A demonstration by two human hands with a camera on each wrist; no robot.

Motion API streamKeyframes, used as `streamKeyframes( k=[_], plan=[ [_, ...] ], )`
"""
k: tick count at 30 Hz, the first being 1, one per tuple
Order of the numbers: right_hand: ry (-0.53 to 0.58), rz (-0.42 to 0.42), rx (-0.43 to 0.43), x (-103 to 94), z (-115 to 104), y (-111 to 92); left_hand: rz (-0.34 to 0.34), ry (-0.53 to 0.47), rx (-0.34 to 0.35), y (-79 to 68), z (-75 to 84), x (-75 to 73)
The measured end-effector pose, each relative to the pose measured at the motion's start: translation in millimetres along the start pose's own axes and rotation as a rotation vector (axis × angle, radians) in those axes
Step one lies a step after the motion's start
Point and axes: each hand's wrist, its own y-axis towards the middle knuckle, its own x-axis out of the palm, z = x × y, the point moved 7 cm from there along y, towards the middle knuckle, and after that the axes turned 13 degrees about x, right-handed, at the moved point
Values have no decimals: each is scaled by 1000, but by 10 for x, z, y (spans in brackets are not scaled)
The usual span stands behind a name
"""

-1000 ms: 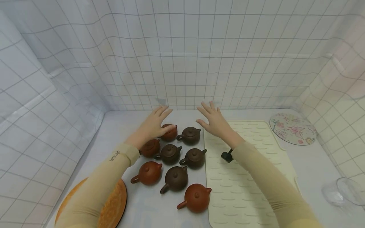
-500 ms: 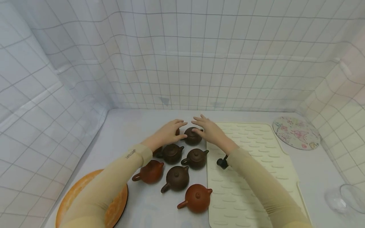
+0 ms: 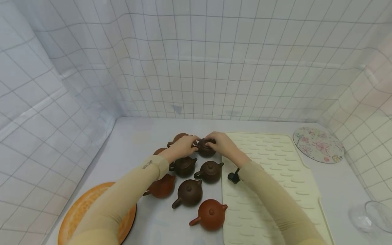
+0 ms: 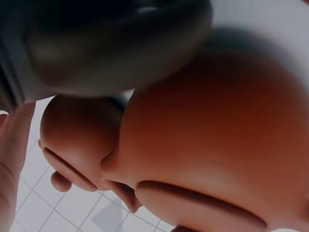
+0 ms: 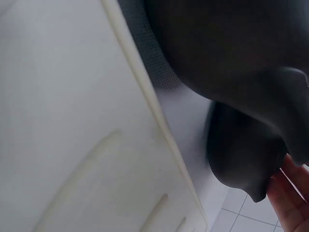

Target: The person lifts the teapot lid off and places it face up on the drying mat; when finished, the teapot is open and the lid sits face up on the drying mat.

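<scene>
In the head view, both hands meet at a dark brown clay teapot (image 3: 206, 150) in the back row. The left hand (image 3: 183, 147) pinches its handle side between thumb and fingers, largely covering the handle. From the right, the right hand (image 3: 224, 144) grips the same teapot, fingers round the spout side and thumb at the lid. Part of that hand shows against a dark teapot (image 5: 246, 152) in the right wrist view. Under the left forearm, reddish teapots (image 3: 180, 136) are partly covered; two reddish ones, the nearer (image 4: 217, 135) very large, fill the left wrist view.
More teapots stand in front, including brown ones (image 3: 190, 192) and a reddish one (image 3: 212, 214). A cream ridged mat (image 3: 260, 204) lies right of them. Beyond are a floral round mat (image 3: 318, 144) and a clear glass (image 3: 378, 217). An orange round mat (image 3: 76, 211) lies front left.
Both hands have come down and inward from over the back of the table to the back brown teapot. Their spread fingers have closed onto it.
</scene>
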Motion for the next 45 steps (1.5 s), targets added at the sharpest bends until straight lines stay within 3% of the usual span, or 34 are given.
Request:
streamKeyframes(
  k=[13, 20, 24, 27, 33, 37, 41, 43, 45],
  plan=[
    [-1, 15, 28, 49, -24, 30, 49, 63, -4, 26, -91, 3],
    [274, 50, 109, -69, 171, -38, 37, 50, -3, -6, -97, -8],
    [397, 73, 227, -235, 435, -101, 38, 27, 8, -39, -99, -34],
    [586, 45, 346, -335, 696, -176, 46, 14, 22, -57, -101, -49],
    [1261, -94, 532, -343, 1155, -366, 42, 17, 40, -53, -75, -53],
    [1479, -142, 593, -294, 1355, -496, 30, 19, 36, -34, -63, -39],
    [1562, -164, 644, -239, 1503, -611, 17, 33, 37, -15, -56, -26],
    [1475, -170, 656, -231, 1562, -664, 15, 31, 41, -4, -47, -22],
    [1311, -153, 667, -243, 1627, -712, 12, 22, 43, 5, -36, -19]
  ],
)
